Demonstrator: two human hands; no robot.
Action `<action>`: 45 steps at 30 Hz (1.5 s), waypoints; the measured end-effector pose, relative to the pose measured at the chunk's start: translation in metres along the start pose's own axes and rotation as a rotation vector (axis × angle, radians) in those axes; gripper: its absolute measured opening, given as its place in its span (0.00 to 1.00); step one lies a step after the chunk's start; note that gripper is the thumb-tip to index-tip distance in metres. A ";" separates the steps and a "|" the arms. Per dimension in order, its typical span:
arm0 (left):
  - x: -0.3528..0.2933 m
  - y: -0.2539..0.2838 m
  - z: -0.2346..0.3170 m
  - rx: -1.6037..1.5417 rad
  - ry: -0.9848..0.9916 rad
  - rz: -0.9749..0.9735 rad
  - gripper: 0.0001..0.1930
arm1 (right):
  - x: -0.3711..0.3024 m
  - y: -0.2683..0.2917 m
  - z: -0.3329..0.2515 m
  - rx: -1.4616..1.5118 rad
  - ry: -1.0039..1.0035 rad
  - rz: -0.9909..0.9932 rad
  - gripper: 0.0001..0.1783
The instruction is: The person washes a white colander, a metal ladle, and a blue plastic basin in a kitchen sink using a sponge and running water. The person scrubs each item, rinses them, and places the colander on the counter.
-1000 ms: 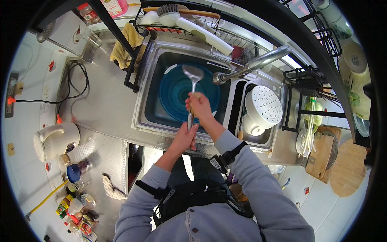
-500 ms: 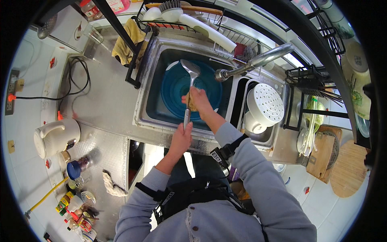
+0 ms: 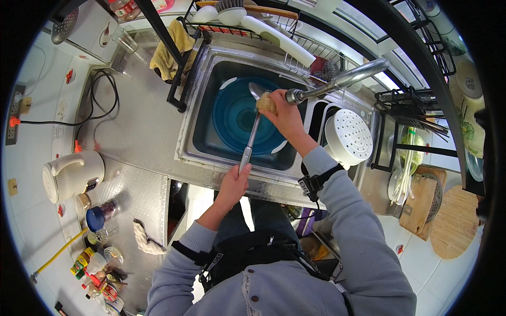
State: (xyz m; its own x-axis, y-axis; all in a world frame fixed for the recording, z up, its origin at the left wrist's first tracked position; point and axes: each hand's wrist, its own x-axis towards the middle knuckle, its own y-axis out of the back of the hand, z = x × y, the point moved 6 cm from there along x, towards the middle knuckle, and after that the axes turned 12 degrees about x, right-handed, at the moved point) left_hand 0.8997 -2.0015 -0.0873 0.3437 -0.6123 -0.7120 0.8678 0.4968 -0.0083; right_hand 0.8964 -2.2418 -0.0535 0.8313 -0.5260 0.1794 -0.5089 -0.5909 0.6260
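**Beyond our left hand (image 3: 233, 185), a silver metal spatula (image 3: 253, 134)**

We grip its handle there. Farther up, our right hand (image 3: 287, 113) clasps a tan rounded pad (image 3: 267, 104) against it; below and left of that hand sits a round blue plastic basin (image 3: 226, 124).

No wording can be read clearly, though small pale printed marks show on the black wrist device (image 3: 309, 185) at the sink (image 3: 185, 154)'s near edge, a yellow-green label (image 3: 83, 261) on a container well left of it, and a red label (image 3: 126, 9) on a jar (image 3: 122, 5) beyond its far left corner.
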 end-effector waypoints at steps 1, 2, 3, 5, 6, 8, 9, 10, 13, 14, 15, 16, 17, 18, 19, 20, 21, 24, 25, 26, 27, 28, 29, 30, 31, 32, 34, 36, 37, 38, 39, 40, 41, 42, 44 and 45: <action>-0.001 -0.001 0.002 -0.022 -0.006 -0.007 0.17 | -0.005 -0.004 -0.006 -0.040 0.019 -0.039 0.21; -0.001 -0.001 0.004 -0.056 -0.010 -0.033 0.18 | -0.010 -0.006 -0.014 -0.084 0.053 -0.030 0.19; 0.000 0.002 0.006 -0.052 0.001 -0.015 0.18 | -0.020 -0.014 -0.026 -0.054 0.116 -0.095 0.19; 0.003 0.011 0.009 -0.070 0.034 -0.021 0.18 | -0.035 -0.023 -0.048 -0.005 0.236 -0.111 0.18; 0.004 0.015 0.012 -0.067 0.034 -0.028 0.18 | -0.039 -0.031 -0.054 0.039 0.251 -0.226 0.19; 0.000 0.021 0.011 -0.073 0.063 -0.032 0.18 | -0.036 -0.031 -0.058 0.022 0.256 -0.266 0.16; -0.003 0.021 0.011 -0.042 0.069 -0.044 0.17 | -0.029 -0.021 -0.055 -0.015 0.249 -0.150 0.16; -0.007 0.019 0.010 -0.040 0.065 -0.073 0.17 | -0.023 -0.019 -0.048 -0.090 0.179 -0.168 0.16; -0.012 0.018 0.009 -0.031 0.059 -0.082 0.17 | -0.020 -0.009 -0.042 -0.118 0.164 -0.068 0.16; -0.012 0.019 0.008 -0.025 0.063 -0.080 0.16 | -0.020 -0.006 -0.039 -0.137 0.141 -0.043 0.16; -0.012 0.020 0.008 -0.023 0.064 -0.078 0.16 | -0.027 -0.013 -0.045 -0.062 0.235 -0.131 0.16; -0.011 0.021 0.009 -0.048 0.062 -0.084 0.16 | -0.033 -0.017 -0.049 0.004 0.279 -0.168 0.16; -0.010 0.024 0.009 -0.071 0.059 -0.091 0.16 | -0.038 -0.022 -0.056 0.071 0.399 -0.245 0.16; -0.010 0.027 0.009 -0.101 0.074 -0.094 0.16 | -0.038 -0.021 -0.054 0.050 0.339 -0.188 0.16; -0.011 0.028 0.011 -0.070 0.048 -0.106 0.15 | -0.035 -0.019 -0.054 0.031 0.349 -0.174 0.17; -0.012 0.029 0.012 -0.045 0.039 -0.112 0.15 | -0.035 -0.018 -0.058 0.023 0.405 -0.166 0.17; -0.013 0.030 0.012 -0.016 0.042 -0.112 0.15 | -0.025 -0.014 -0.049 -0.074 0.278 -0.120 0.17; -0.016 0.028 0.014 -0.046 0.049 -0.133 0.15 | -0.009 -0.006 -0.036 -0.123 0.084 -0.060 0.19; -0.015 0.028 0.014 -0.043 0.041 -0.114 0.15 | -0.011 -0.011 -0.039 -0.070 0.127 -0.112 0.19; -0.013 0.028 0.014 -0.052 0.042 -0.100 0.15 | -0.014 -0.014 -0.039 -0.028 0.124 -0.108 0.19; -0.009 0.028 0.012 -0.062 0.041 -0.086 0.15 | -0.025 -0.026 -0.041 0.006 0.097 -0.180 0.19; -0.004 0.029 0.011 -0.064 0.036 -0.076 0.15 | -0.041 -0.033 -0.050 0.081 0.152 -0.151 0.18; 0.003 0.029 0.008 -0.066 0.032 -0.065 0.15 | -0.055 -0.041 -0.048 0.135 0.067 -0.105 0.17; 0.010 0.030 0.003 -0.084 0.031 -0.052 0.15 | -0.069 -0.053 -0.049 0.184 0.057 -0.084 0.17; 0.018 0.031 0.000 -0.037 -0.010 -0.009 0.14 | -0.079 -0.061 -0.041 0.266 -0.081 -0.069 0.18; 0.026 0.030 -0.004 -0.004 -0.047 0.034 0.14 | -0.088 -0.069 -0.036 0.345 -0.183 -0.041 0.18; 0.042 0.030 -0.009 0.093 -0.138 0.128 0.13 | -0.096 -0.083 -0.027 0.443 -0.325 0.003 0.20; 0.051 0.026 -0.010 0.215 -0.238 0.223 0.12 | -0.094 -0.092 -0.020 0.476 -0.435 0.026 0.22; 0.051 0.021 -0.008 0.291 -0.317 0.266 0.12 | -0.090 -0.095 -0.016 0.540 -0.505 0.037 0.22; 0.049 0.015 -0.003 0.369 -0.397 0.310 0.11 | -0.087 -0.097 -0.011 0.600 -0.596 0.042 0.22; 0.047 0.010 0.000 0.443 -0.413 0.316 0.11 | -0.085 -0.102 -0.004 0.651 -0.759 -0.004 0.22; 0.046 0.008 -0.001 0.341 -0.372 0.261 0.11 | -0.078 -0.100 -0.006 0.681 -0.707 0.002 0.22; 0.046 0.005 -0.003 0.232 -0.271 0.172 0.12 | -0.073 -0.099 -0.006 0.699 -0.721 -0.045 0.21; 0.044 0.002 -0.005 0.104 -0.174 0.075 0.12 | -0.072 -0.099 -0.004 0.707 -0.780 -0.072 0.21; 0.036 -0.006 -0.008 -0.180 0.023 -0.176 0.13 | -0.076 -0.099 -0.002 1.030 -0.953 -0.002 0.18; 0.031 -0.012 -0.005 -0.379 0.076 -0.346 0.14 | -0.078 -0.100 -0.005 1.239 -0.991 0.039 0.17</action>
State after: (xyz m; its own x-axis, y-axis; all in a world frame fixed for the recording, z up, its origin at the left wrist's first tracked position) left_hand 0.8987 -2.0239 -0.1128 0.0206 -0.7406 -0.6716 0.7301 0.4700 -0.4960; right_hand 0.8832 -2.1392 -0.1264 0.5970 -0.4330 -0.6754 -0.7967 -0.4190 -0.4356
